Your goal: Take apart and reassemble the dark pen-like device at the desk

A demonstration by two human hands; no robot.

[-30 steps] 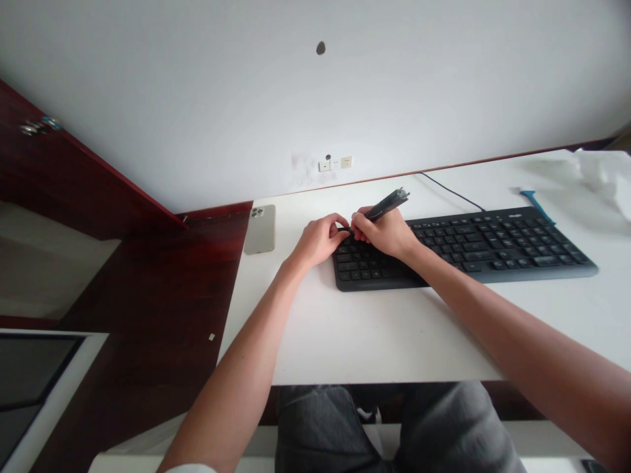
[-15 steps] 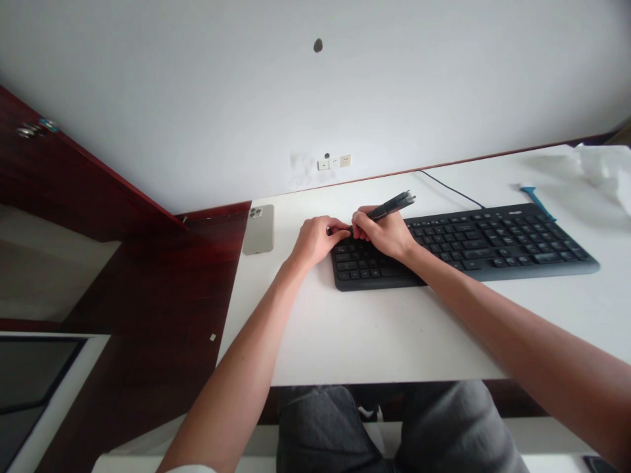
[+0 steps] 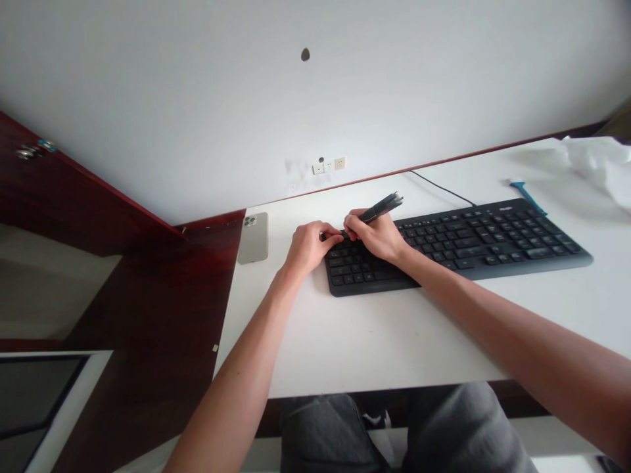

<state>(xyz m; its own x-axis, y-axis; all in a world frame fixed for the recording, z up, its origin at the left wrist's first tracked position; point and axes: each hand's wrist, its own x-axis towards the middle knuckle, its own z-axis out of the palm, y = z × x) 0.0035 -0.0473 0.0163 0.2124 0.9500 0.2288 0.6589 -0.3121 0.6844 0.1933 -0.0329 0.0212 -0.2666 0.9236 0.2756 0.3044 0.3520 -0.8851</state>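
Note:
A black keyboard (image 3: 458, 256) lies at a slant on the white table (image 3: 345, 348). My right hand (image 3: 377, 235) rests over its left part, fingers closed round a black pen-like tool (image 3: 382, 208). The tool's thick upper end points up and to the right, while its lower end is hidden at my fingers. My left hand (image 3: 310, 246) is at the keyboard's far left corner, thumb and forefinger pinched together close to my right fingertips. Something dark shows at that pinch, too small to make out.
A phone (image 3: 253, 238) lies face down left of my hands. Behind the keyboard's right end are a blue-handled tool (image 3: 528, 197) and crumpled white plastic (image 3: 599, 167). The keyboard's cable (image 3: 441, 187) runs back towards the wall with sockets (image 3: 329, 165).
The view has shifted slightly, so the whole scene sits a little further left. Both hands keep nearly the same place and grip on the keyboard's left end.

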